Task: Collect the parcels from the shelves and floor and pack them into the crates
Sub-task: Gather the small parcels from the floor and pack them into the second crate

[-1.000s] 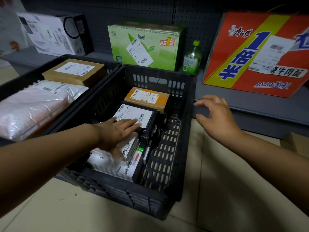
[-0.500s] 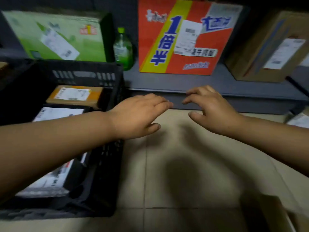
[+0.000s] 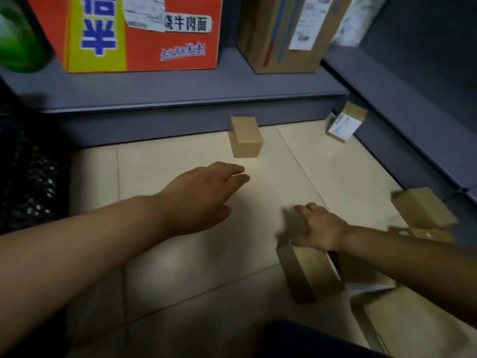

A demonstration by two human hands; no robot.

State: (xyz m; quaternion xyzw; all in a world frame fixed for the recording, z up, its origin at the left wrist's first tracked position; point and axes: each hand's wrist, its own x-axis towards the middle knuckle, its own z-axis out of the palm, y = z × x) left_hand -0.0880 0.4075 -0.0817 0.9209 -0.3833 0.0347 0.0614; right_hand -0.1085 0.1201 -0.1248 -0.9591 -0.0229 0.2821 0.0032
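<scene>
My right hand (image 3: 318,226) lies palm-down on a brown parcel (image 3: 308,270) on the floor tiles (image 3: 180,267); whether its fingers curl round the edge I cannot tell, blurred. My left hand (image 3: 204,197) hovers flat, fingers straight, holding nothing. Just beyond it a small plain box (image 3: 246,136) stands against the shelf base (image 3: 154,125). A labelled parcel (image 3: 344,126) leans in the corner. Black crate (image 3: 28,171) at far left.

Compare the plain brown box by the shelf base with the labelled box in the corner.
The plain box stands square on the floor and shows no label; the corner box leans tilted against the shelving and shows a white label. Both are small brown cardboard parcels, untouched by either hand.
</scene>
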